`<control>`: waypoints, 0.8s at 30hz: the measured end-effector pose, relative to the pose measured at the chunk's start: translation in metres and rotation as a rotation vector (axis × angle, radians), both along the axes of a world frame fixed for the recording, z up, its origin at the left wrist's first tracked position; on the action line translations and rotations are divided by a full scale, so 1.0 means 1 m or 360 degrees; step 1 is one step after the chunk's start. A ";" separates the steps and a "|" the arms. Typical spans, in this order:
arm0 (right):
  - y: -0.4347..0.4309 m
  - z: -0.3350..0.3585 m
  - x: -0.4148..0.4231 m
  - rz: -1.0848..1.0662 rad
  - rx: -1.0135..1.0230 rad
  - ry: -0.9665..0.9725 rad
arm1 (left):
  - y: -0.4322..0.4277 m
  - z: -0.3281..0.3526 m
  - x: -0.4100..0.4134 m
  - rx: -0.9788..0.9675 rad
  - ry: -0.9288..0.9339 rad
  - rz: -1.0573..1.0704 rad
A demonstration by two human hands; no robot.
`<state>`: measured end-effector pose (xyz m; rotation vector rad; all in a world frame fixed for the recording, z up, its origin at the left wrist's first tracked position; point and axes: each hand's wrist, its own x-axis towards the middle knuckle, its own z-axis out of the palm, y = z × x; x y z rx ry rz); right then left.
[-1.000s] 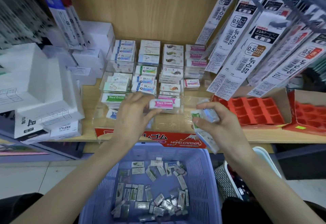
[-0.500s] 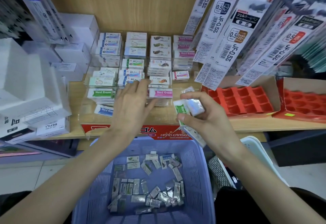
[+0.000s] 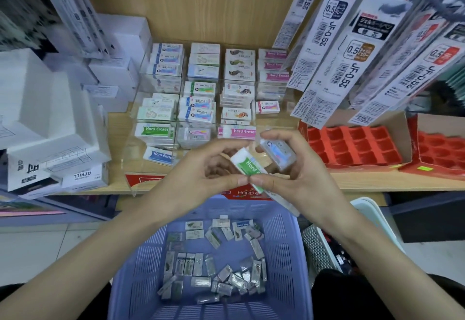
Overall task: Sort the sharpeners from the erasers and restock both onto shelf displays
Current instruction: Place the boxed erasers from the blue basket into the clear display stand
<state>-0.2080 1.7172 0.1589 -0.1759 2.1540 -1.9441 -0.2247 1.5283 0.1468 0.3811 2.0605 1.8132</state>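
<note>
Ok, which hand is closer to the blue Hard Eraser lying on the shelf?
Left. The left hand is just right of the blue eraser; the right hand, gripping a green eraser, is farther right, beyond the left hand.

Both grips meet just abv the basket (image 3: 289, 244), over its far rim. Right grip (image 3: 299, 176) holds a green eraser (image 3: 247, 166) under the thumb, w/ a wrapped eraser (image 3: 276, 153) in its curled fingers. Left grip (image 3: 201, 176) pinches the green eraser, index at the top end, thumb near the bottom. Small packs (image 3: 214, 264) lie loose on the basket floor. Beyond the basket: shelf (image 3: 377, 181) w/ eraser stacks (image 3: 201, 93) in rows. Far right of basket: red trays (image 3: 352, 146), refill packs (image 3: 352, 55) hanging abv. Far left: white boxes (image 3: 50, 118). A white mesh bin (image 3: 319, 249) touches the basket's right side.
</note>
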 end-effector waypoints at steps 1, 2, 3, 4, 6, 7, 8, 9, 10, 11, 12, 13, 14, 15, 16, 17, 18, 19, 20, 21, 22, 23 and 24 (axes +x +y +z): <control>-0.002 0.000 0.000 -0.0030 -0.0036 -0.0044 | -0.002 -0.001 0.002 0.0031 -0.0025 0.0011; -0.004 0.000 0.000 -0.0062 -0.0065 -0.0082 | -0.004 -0.002 0.005 0.0068 -0.0049 0.0031; -0.006 0.002 0.000 -0.0089 -0.0081 -0.0111 | -0.006 -0.004 0.008 0.0092 -0.0068 0.0065; -0.007 0.003 0.000 -0.0109 -0.0092 -0.0128 | -0.009 -0.006 0.011 0.0086 -0.0080 0.0114; -0.010 0.004 0.000 -0.0094 -0.0081 -0.0140 | -0.015 -0.013 0.016 0.0000 -0.0052 0.0218; -0.012 0.004 0.000 -0.0049 -0.0053 -0.0142 | -0.019 -0.017 0.017 -0.0044 -0.0027 0.0258; -0.015 0.003 0.001 0.0005 -0.0005 -0.0133 | -0.023 -0.018 0.019 -0.0067 -0.0006 0.0281; -0.018 0.002 0.001 0.0050 0.0056 -0.0116 | -0.026 -0.020 0.020 -0.0096 0.0018 0.0291; -0.022 0.000 0.003 0.0076 0.0115 -0.0091 | -0.030 -0.020 0.022 -0.0140 0.0059 0.0295; -0.027 -0.003 0.003 0.0074 0.0162 -0.0072 | -0.034 -0.021 0.022 -0.0209 0.0125 0.0298; -0.031 -0.004 0.003 0.0050 0.0182 -0.0058 | -0.038 -0.023 0.022 -0.0295 0.0216 0.0297; -0.036 -0.006 0.003 0.0013 0.0167 -0.0055 | -0.043 -0.024 0.022 -0.0402 0.0349 0.0300; -0.042 -0.007 0.002 -0.0024 0.0117 -0.0060 | -0.049 -0.026 0.021 -0.0522 0.0509 0.0307; -0.047 -0.007 0.001 -0.0057 0.0060 -0.0076 | -0.054 -0.027 0.020 -0.0628 0.0665 0.0310; -0.054 -0.007 -0.001 -0.0080 0.0012 -0.0092 | -0.060 -0.028 0.017 -0.0715 0.0777 0.0314; -0.060 -0.008 -0.003 -0.0095 -0.0018 -0.0107 | -0.067 -0.029 0.015 -0.0784 0.0849 0.0318; -0.066 -0.009 -0.004 -0.0105 -0.0033 -0.0112 | -0.074 -0.029 0.011 -0.0860 0.0911 0.0335; -0.070 -0.011 -0.005 -0.0122 -0.0032 -0.0115 | -0.081 -0.030 0.007 -0.0952 0.0967 0.0375; -0.074 -0.013 -0.006 -0.0150 -0.0018 -0.0120 | -0.089 -0.029 0.001 -0.1054 0.1010 0.0445; -0.075 -0.015 -0.007 -0.0184 -0.0002 -0.0135 | -0.098 -0.030 -0.005 -0.1138 0.1035 0.0542; -0.076 -0.016 -0.008 -0.0219 0.0009 -0.0153 | -0.104 -0.032 -0.012 -0.1196 0.1045 0.0638; -0.075 -0.017 -0.008 -0.0246 0.0017 -0.0167 | -0.109 -0.033 -0.017 -0.1244 0.1060 0.0705; -0.074 -0.018 -0.009 -0.0265 0.0025 -0.0169 | -0.112 -0.035 -0.022 -0.1294 0.1082 0.0736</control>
